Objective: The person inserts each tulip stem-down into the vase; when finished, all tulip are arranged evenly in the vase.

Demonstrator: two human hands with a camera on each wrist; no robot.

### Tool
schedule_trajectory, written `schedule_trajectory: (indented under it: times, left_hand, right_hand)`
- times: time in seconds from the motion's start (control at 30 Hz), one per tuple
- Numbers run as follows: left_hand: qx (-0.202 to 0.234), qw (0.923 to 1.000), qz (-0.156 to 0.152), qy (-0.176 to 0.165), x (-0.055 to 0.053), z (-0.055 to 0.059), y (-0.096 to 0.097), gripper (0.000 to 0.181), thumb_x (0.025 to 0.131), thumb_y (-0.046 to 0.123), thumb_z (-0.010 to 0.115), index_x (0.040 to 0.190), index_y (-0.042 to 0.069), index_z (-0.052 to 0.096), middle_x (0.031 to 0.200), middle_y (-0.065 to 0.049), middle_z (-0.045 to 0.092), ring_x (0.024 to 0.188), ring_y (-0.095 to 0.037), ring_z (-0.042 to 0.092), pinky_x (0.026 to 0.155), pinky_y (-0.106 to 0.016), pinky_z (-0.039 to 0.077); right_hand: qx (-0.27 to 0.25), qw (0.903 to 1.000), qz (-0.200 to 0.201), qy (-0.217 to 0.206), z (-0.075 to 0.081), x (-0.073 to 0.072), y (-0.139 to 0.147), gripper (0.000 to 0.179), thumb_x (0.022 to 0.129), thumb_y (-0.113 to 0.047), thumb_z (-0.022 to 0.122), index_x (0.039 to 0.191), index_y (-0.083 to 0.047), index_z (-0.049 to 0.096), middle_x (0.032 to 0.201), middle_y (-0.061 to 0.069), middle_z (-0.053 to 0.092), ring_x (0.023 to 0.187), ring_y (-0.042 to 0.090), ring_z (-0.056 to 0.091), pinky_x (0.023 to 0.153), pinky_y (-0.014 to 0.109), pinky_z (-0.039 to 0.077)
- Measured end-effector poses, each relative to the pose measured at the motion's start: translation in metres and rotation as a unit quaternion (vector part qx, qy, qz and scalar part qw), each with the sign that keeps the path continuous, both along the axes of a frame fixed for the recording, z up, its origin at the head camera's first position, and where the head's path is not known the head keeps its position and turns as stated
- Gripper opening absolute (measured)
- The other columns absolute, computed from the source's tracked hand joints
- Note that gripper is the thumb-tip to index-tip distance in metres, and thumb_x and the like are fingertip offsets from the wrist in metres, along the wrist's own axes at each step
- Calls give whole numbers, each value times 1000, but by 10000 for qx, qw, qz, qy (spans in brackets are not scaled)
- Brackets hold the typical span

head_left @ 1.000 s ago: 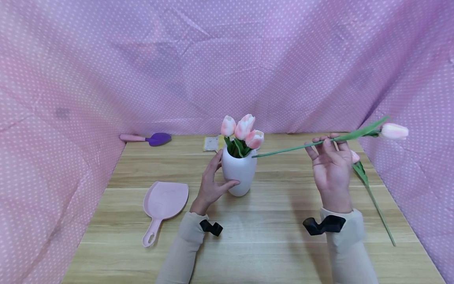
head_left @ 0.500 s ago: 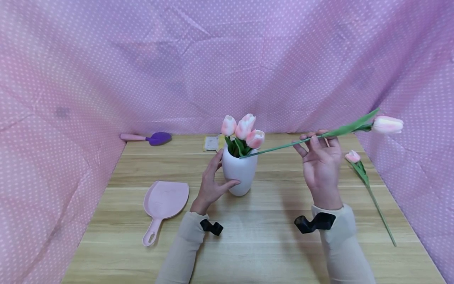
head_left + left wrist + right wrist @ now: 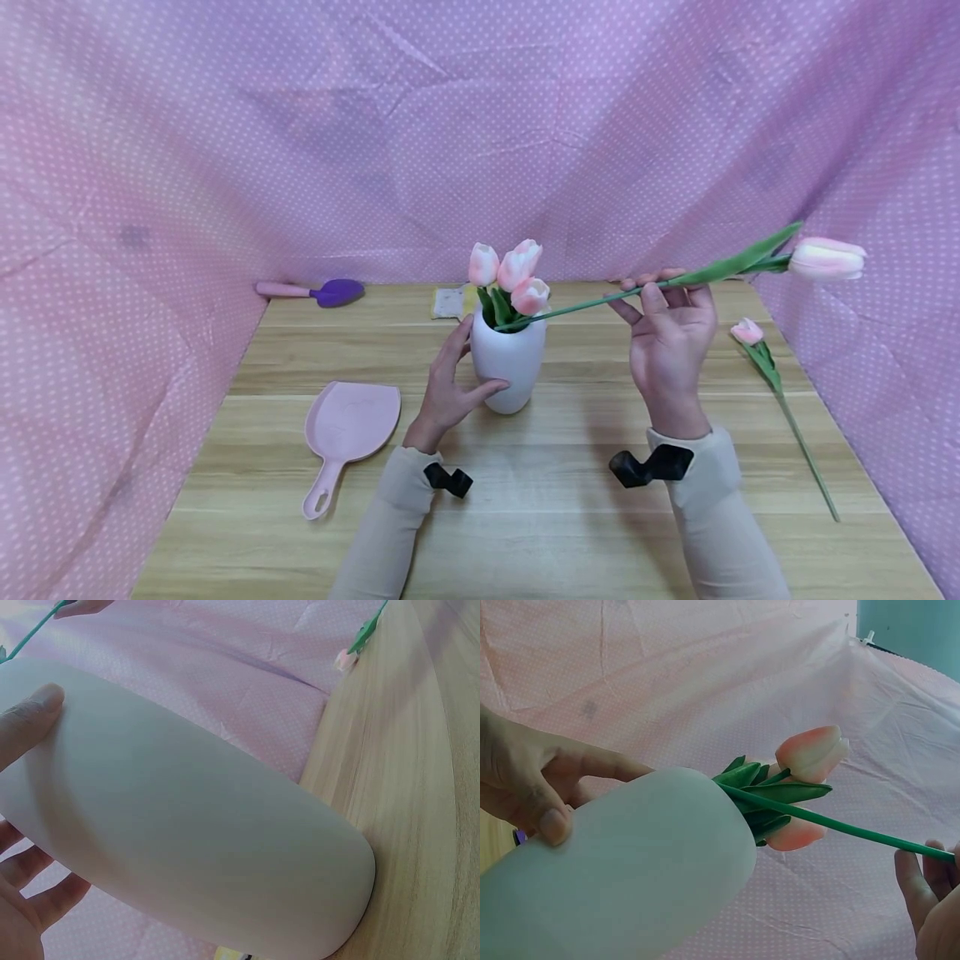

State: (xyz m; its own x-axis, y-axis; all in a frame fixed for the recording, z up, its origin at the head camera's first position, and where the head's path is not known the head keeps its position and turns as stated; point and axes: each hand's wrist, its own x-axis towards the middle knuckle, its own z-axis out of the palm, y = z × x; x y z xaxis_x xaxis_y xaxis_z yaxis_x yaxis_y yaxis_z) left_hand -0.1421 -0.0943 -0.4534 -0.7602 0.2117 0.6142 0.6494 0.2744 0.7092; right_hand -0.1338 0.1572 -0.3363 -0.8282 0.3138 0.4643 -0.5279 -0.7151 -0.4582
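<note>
A white vase [image 3: 510, 367] stands on the wooden table with several pink-and-white tulips [image 3: 519, 268] in it. My left hand [image 3: 448, 392] grips the vase from its left side, thumb across the front and fingers behind. My right hand [image 3: 671, 354] pinches the green stem of another tulip [image 3: 825, 258] between thumb and fingers. That tulip slants, its bloom up to the right and its stem end at the vase's mouth. In the right wrist view the stem [image 3: 840, 826] crosses the vase's rim beside the green leaves [image 3: 742, 776].
One more tulip [image 3: 780, 400] lies on the table at the right. A pink dustpan [image 3: 352, 421] lies at the left, and a purple trowel [image 3: 337, 292] with a pink handle at the back left. Behind the vase is a small packet [image 3: 448, 302]. A pink dotted cloth [image 3: 420, 142] hangs around the table.
My right hand has moved left with the tulip, bringing its stem end from the vase's right rim to over its mouth. The front tulip in the vase has shifted slightly left. My left hand stays.
</note>
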Motion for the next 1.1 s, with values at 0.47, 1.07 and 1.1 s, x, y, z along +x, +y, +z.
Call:
schedule_trajectory:
  times: [0.47, 1.07, 1.1]
  left_hand:
    - [62, 10000, -47, 1, -1, -1, 0, 106, 64, -4, 91, 153, 0, 32, 152, -27, 43, 134, -45, 48, 100, -59, 55]
    - [150, 9998, -58, -122, -1, -2, 1, 107, 65, -5, 90, 154, 4, 31, 153, -25, 43, 134, -44, 49, 103, -61, 53]
    - [140, 9998, -49, -112, -1, -2, 1, 107, 65, -5, 90, 154, 4, 31, 153, -25, 43, 134, -44, 49, 103, -60, 53]
  right_hand:
    - [672, 9970, -72, 381, 2, 0, -9, 17, 92, 18, 53, 104, 7, 58, 92, 16, 69, 85, 27, 72, 75, 40, 66]
    - [1888, 9820, 26, -60, -4, 0, -26, 21, 93, 13, 58, 103, -4, 65, 93, 6, 72, 89, 17, 74, 80, 34, 66]
    - [1946, 9809, 32, -61, -4, 0, -27, 21, 93, 13, 59, 103, -4, 65, 94, 5, 73, 89, 17, 74, 80, 33, 66]
